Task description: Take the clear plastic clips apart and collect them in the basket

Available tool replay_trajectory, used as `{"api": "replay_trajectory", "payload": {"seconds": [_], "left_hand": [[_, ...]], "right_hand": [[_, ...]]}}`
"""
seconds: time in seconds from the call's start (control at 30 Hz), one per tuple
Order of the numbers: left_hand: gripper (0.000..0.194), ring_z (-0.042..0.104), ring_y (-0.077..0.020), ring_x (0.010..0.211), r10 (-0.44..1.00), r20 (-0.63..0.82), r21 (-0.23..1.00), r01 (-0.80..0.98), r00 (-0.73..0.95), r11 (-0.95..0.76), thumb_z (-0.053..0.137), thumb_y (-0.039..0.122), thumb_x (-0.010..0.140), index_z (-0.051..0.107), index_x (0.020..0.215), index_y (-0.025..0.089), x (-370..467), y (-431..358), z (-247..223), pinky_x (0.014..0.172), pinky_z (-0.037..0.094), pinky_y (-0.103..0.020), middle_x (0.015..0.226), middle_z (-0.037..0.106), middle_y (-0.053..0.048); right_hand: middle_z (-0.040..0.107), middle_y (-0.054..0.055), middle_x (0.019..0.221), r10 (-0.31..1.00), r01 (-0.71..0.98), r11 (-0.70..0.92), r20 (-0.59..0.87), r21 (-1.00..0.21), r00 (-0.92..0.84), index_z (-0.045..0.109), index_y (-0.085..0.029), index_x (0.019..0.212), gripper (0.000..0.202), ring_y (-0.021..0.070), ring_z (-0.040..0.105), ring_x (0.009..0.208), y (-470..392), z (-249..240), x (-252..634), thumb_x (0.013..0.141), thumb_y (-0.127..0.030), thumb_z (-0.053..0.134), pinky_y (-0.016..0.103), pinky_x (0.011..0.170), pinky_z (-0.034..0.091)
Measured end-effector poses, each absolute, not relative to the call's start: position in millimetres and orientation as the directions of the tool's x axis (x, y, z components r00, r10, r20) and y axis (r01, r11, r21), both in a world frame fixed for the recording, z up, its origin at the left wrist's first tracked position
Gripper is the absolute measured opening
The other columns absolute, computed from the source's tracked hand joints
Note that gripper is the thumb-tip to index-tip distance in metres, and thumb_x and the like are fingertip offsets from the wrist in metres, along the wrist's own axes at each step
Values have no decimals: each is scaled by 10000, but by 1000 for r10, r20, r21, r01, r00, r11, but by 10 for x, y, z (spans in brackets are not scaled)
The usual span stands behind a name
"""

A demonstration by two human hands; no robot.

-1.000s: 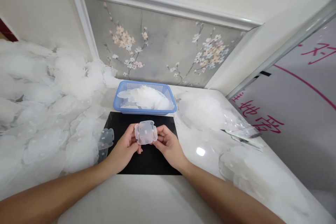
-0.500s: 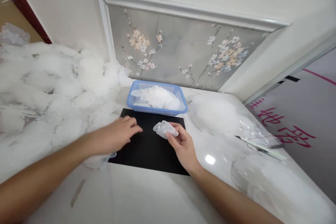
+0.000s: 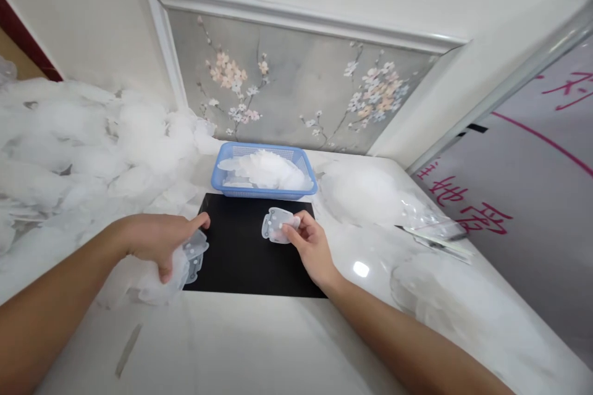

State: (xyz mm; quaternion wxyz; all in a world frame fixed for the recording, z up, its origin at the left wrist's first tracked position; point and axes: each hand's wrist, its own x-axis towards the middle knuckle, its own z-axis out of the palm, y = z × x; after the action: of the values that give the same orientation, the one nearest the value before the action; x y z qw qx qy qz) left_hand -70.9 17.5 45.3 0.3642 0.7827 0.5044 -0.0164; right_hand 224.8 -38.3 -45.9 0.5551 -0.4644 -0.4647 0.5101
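Note:
My right hand [image 3: 311, 244] pinches a flat translucent plastic piece [image 3: 275, 224] between thumb and fingers, above a black mat [image 3: 250, 259]. The piece has a wavy outline and small pale dots. At the mat's left edge, my left hand [image 3: 160, 239] reaches over a small heap of similar translucent pieces [image 3: 160, 287]. Its thumb and forefinger are spread apart, and the other fingers are partly hidden. Two dotted pieces [image 3: 194, 254] from that heap overlap the mat beside this hand. Whether the left hand touches them I cannot tell.
Behind the mat stands a blue plastic basket [image 3: 217, 176] holding more translucent pieces. A large pile [image 3: 69, 148] of them covers the left of the white table [image 3: 241, 345]. Further clear pieces and plastic film [image 3: 430, 222] lie at right. A framed floral panel [image 3: 296, 86] is behind.
My left hand has moved left and toward me, from over the mat to the heap, its fingers spreading. My right hand still holds its piece, now turned flatter to view. The camera view has shifted slightly.

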Motion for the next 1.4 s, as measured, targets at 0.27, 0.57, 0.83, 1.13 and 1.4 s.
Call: {"api": "replay_trajectory", "payload": {"seconds": [0.27, 0.57, 0.83, 1.13, 1.4], "left_hand": [[363, 572, -185, 685, 661, -481, 607, 763, 576, -224, 716, 257, 638, 594, 980, 252, -404, 223, 550, 604, 414, -254, 805, 598, 30], [616, 655, -227, 888, 955, -147, 966, 247, 256, 83, 816, 368, 604, 495, 1114, 241, 195, 143, -58, 722, 544, -333, 1071, 614, -23], [531, 655, -258, 1027, 929, -133, 988, 124, 345, 95, 808, 412, 676, 506, 1068, 219, 191, 63, -89, 774, 553, -312, 1151, 663, -65], [677, 679, -247, 953, 884, -274, 962, 98, 379, 256, 870, 427, 595, 548, 1153, 220, 123, 109, -56, 724, 576, -294, 1095, 681, -58], [599, 686, -175, 766, 779, -448, 891, 147, 438, 430, 875, 382, 632, 607, 1149, 240, 16, 179, 28, 639, 570, -256, 984, 679, -21]], "right_hand": [[710, -2, 898, 999, -262, 5, -8, -965, 48, 521, -268, 1102, 429, 191, 663, 790, -344, -487, 2269, 769, -403, 754, 333, 760, 533], [675, -13, 762, 1000, -234, 8, 5, -972, 14, 582, -218, 766, 75, 140, 591, 648, -347, -450, 2274, 704, -184, 557, 249, 584, 450], [660, 1, 792, 999, 53, -23, -22, -998, 27, 645, -234, 941, 215, 140, 553, 667, -250, -367, 2322, 809, -401, 676, 274, 607, 412], [611, -12, 669, 964, -34, -228, -221, -973, -150, 697, -183, 780, 269, 61, 387, 458, -177, -338, 2405, 707, -427, 783, 229, 440, 268], [665, 15, 681, 953, -391, -303, -271, -869, -136, 738, -157, 823, 362, 38, 314, 402, -143, -365, 2552, 680, -484, 801, 234, 398, 200]]}}
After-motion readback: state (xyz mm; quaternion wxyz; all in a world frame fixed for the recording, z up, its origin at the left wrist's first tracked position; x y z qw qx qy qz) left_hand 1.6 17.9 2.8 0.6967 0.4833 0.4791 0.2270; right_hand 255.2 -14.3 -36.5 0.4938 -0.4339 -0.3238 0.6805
